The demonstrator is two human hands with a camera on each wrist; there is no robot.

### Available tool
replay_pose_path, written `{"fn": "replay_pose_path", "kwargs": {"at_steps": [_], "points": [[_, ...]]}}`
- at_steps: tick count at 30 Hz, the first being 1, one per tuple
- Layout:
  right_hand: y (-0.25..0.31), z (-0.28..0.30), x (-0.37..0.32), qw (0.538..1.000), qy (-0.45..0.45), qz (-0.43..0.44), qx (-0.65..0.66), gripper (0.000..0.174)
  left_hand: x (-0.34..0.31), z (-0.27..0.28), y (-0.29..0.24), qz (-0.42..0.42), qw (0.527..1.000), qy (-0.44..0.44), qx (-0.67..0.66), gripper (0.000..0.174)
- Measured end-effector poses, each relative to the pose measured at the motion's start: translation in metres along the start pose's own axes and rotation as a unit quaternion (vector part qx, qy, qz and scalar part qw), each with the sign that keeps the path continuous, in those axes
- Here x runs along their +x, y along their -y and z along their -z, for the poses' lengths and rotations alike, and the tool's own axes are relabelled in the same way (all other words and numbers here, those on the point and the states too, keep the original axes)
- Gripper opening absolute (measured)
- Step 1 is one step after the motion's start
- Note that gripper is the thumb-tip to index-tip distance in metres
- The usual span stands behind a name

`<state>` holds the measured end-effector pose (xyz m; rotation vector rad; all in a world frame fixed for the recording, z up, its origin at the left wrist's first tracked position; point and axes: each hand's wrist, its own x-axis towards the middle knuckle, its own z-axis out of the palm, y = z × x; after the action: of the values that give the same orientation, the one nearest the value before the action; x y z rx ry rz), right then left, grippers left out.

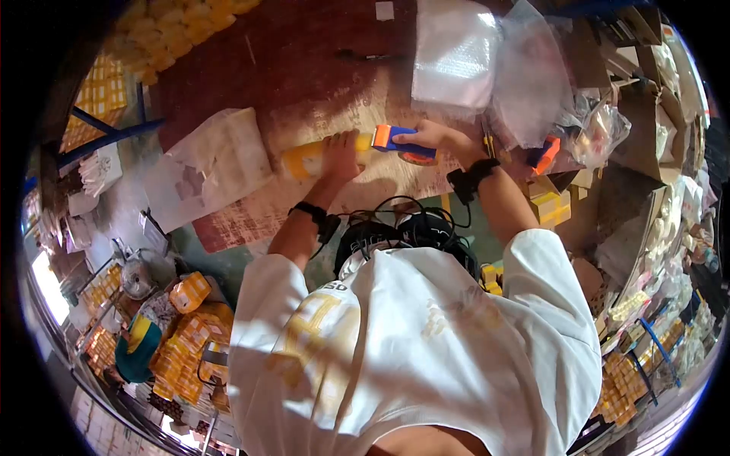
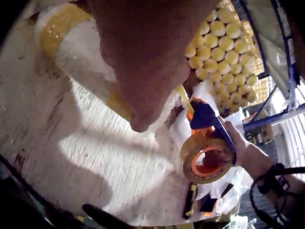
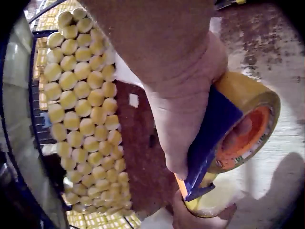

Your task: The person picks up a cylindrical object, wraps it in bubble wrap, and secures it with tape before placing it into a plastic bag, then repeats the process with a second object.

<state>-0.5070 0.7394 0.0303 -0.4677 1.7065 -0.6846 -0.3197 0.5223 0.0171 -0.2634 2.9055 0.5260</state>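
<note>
A wrapped cylindrical package lies on the worktable, whitish with yellow tape bands. Over its right part my left hand grips it, fingers bent across the top. My right hand holds a blue and orange tape dispenser right at the package's right end. The dispenser carries a roll of yellow tape on an orange core, and fingers show through that core in the right wrist view. A short yellow strip spans from the dispenser toward the package. My left fingertips are mostly hidden in the left wrist view.
Clear plastic sheeting lies left of the package. Bubble-wrap sheets and clear bags lie at the back right. Another orange and blue dispenser rests at the right. Many yellow-ended rolls are stacked beyond the table.
</note>
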Motion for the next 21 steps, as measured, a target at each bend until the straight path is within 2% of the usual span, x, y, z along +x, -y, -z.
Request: {"fn": "replay_pose_path", "kwargs": {"at_steps": [2,3,6,7,10,11,13,14,15,17,18,19,20,21], "points": [[0.035,0.004,-0.019,0.999,0.024,0.018,-0.038,0.065,-0.011,0.018,0.005,-0.013,0.992,-0.055,-0.110,0.087],[0.056,0.006,-0.026,0.997,0.033,0.029,-0.058,0.067,-0.021,0.040,-0.003,-0.019,0.989,-0.094,-0.113,0.093],[0.107,-0.004,-0.041,0.994,0.046,0.038,-0.089,0.086,-0.038,0.084,-0.014,0.032,0.961,-0.141,-0.234,0.104],[0.132,-0.009,-0.054,0.992,0.026,0.066,-0.107,0.091,-0.045,0.084,-0.009,0.039,0.966,-0.161,-0.200,0.109],[0.135,-0.036,-0.025,0.988,0.018,0.103,-0.113,0.092,-0.056,0.090,0.003,0.082,0.961,-0.154,-0.216,0.107],[0.141,-0.040,-0.028,0.989,0.017,0.071,-0.131,0.080,-0.059,0.093,0.008,0.063,0.965,-0.151,-0.203,0.108],[0.150,-0.050,-0.036,0.974,-0.006,0.070,-0.214,0.079,-0.069,0.102,0.021,0.034,0.973,-0.146,-0.174,0.109],[0.154,-0.054,-0.039,0.964,-0.018,0.071,-0.255,0.078,-0.070,0.103,0.028,0.048,0.977,-0.135,-0.159,0.109],[0.158,-0.054,-0.051,0.969,-0.004,0.047,-0.241,0.081,-0.072,0.103,0.037,0.063,0.980,-0.121,-0.145,0.109],[0.130,-0.060,-0.048,0.977,-0.026,0.074,-0.196,0.084,-0.079,0.114,0.047,0.090,0.982,-0.111,-0.123,0.107],[0.123,-0.064,-0.046,0.980,-0.038,0.088,-0.173,0.085,-0.081,0.111,0.056,0.088,0.982,-0.112,-0.126,0.106],[0.129,-0.069,-0.050,0.987,-0.036,0.053,-0.148,0.085,-0.084,0.107,0.066,0.085,0.981,-0.113,-0.130,0.105],[0.130,-0.076,-0.046,0.983,-0.052,0.057,-0.165,0.084,-0.085,0.102,0.074,0.080,0.981,-0.115,-0.134,0.104],[0.128,-0.083,-0.038,0.979,-0.072,0.061,-0.182,0.082,-0.085,0.110,0.068,0.057,0.987,-0.127,-0.079,0.103]]}}
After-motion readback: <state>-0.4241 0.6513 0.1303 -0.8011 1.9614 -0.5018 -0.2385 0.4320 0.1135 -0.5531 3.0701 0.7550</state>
